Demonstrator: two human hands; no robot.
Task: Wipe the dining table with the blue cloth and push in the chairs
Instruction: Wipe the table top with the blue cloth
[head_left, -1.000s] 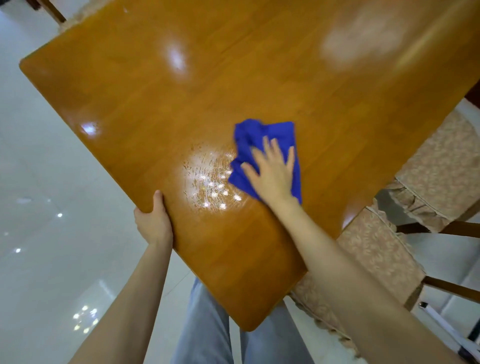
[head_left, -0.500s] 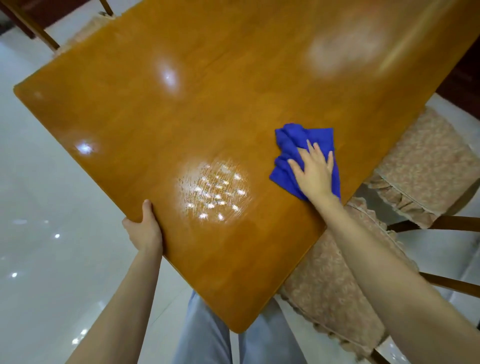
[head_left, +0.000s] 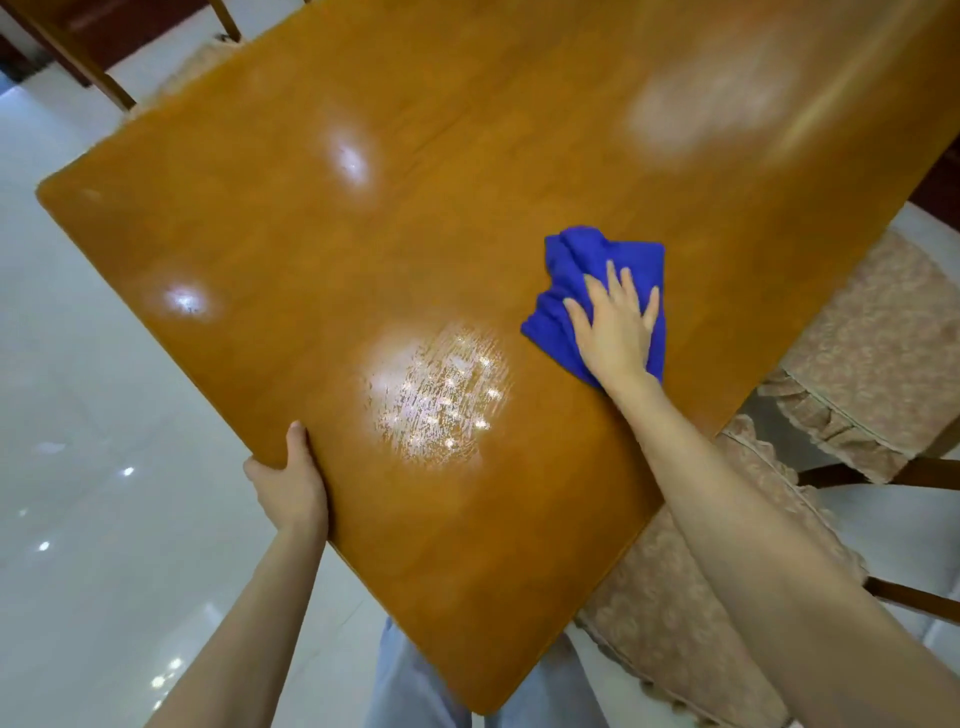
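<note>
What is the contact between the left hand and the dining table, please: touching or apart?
Touching. The head view shows the left hand gripping the dining table at its edge, with the thumb lying on the top and no gap between them.

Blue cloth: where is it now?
Head view: the blue cloth lies on the table near its right edge, under the right hand, right of the streaky patch.

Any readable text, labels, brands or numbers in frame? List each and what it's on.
None readable. The table, the blue cloth and the chair covers bear no words, labels or numbers; the covers show only a pattern, and the pale patches on the table are glare.
</note>
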